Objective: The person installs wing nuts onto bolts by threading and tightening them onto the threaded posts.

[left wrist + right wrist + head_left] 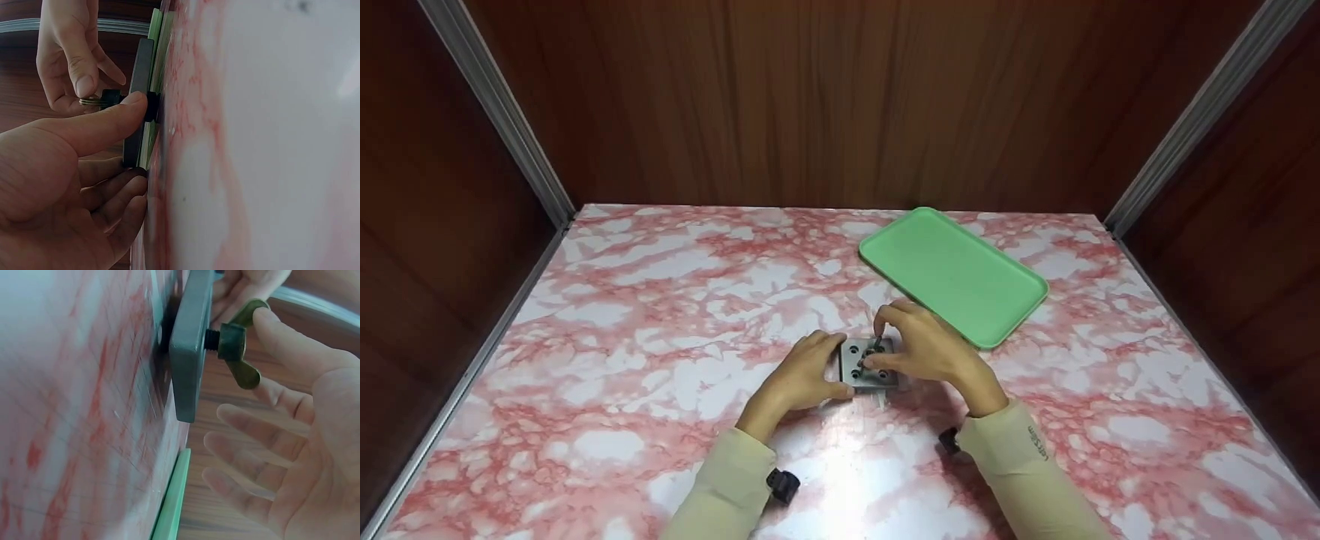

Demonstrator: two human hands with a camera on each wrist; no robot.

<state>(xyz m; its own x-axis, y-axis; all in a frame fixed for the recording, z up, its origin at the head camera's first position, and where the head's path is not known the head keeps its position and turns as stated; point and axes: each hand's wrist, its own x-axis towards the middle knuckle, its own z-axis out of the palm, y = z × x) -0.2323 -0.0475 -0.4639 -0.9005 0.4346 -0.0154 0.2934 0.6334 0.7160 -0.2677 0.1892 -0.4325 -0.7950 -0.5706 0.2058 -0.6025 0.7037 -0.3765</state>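
Observation:
A small grey metal plate [847, 365] with several round holes stands slightly above the table, with a dark part [152, 107] beneath it. My left hand [806, 375] grips its left side, thumb at the near edge and fingers at the far edge. From the plate's top rises a black threaded shaft [211, 340] carrying a brass-coloured wing nut [246, 376]. Thumb and index finger of my right hand [926, 349] pinch the nut's two wings; the other fingers are spread loosely beside it. The shaft's lower end is hidden inside the plate.
A green tray [960, 277] lies behind and to the right of the plate, close to my right hand. The table [660, 315] has a red and white marbled top. Brown wood-look panels [825, 105] enclose its back and sides.

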